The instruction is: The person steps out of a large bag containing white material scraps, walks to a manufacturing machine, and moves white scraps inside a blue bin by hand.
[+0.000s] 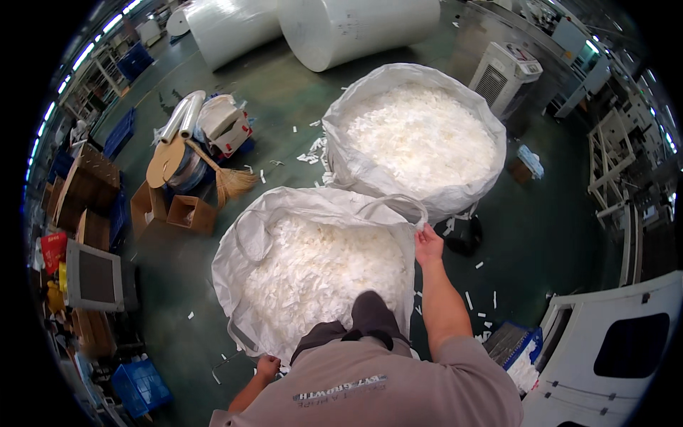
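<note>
Right in front of me stands a large white woven bulk bag [231, 245], filled with white shredded scraps [320, 267]. My right hand [428, 245] is closed on the bag's right rim, where a lifting loop [402, 199] arches up. Low at the near left edge, my left hand [268, 366] is closed at the bag's rim and strap, its grip partly hidden. One of my knees [373, 313] is raised over the scraps; whether the foot is inside the bag cannot be seen.
Behind it, touching, is a second full bulk bag [341, 153]. Large white rolls [363, 28] lie farther back. A broom [231, 181] and cardboard boxes [192, 213] are at left. A white machine [619, 349] stands at near right, beside a blue crate [516, 349]. Scraps litter the floor.
</note>
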### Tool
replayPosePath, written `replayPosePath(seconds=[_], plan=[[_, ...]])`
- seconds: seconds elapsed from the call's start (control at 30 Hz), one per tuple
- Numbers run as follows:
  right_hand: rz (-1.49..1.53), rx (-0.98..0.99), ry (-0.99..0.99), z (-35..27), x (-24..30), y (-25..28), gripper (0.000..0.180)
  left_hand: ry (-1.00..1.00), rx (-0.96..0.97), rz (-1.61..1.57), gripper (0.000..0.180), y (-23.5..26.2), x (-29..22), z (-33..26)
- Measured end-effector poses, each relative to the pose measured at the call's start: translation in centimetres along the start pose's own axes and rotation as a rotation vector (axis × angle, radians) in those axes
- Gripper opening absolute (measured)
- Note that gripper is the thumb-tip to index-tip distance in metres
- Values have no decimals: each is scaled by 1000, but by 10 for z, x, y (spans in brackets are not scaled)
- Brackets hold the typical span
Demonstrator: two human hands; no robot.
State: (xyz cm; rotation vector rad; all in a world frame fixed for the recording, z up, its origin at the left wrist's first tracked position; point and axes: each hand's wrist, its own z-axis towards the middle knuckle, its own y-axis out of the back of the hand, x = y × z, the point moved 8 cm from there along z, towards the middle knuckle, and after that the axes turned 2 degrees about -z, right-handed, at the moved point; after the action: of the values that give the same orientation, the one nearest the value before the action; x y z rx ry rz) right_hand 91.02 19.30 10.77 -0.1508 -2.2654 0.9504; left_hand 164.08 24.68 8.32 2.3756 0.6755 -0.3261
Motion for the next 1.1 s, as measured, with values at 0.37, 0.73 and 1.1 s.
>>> replayPosePath(seconds=[0.37, 0.73, 1.1], plan=[[-299, -286, 115, 11, -9, 10, 38, -150, -56, -88, 27, 48, -66, 52], [-160, -231, -73, 83, 44, 27, 18, 48, 123, 99, 27, 8, -114, 70], [-266, -203, -131, 137, 85, 60, 9, -113, -3, -143, 20, -7, -315, 168]])
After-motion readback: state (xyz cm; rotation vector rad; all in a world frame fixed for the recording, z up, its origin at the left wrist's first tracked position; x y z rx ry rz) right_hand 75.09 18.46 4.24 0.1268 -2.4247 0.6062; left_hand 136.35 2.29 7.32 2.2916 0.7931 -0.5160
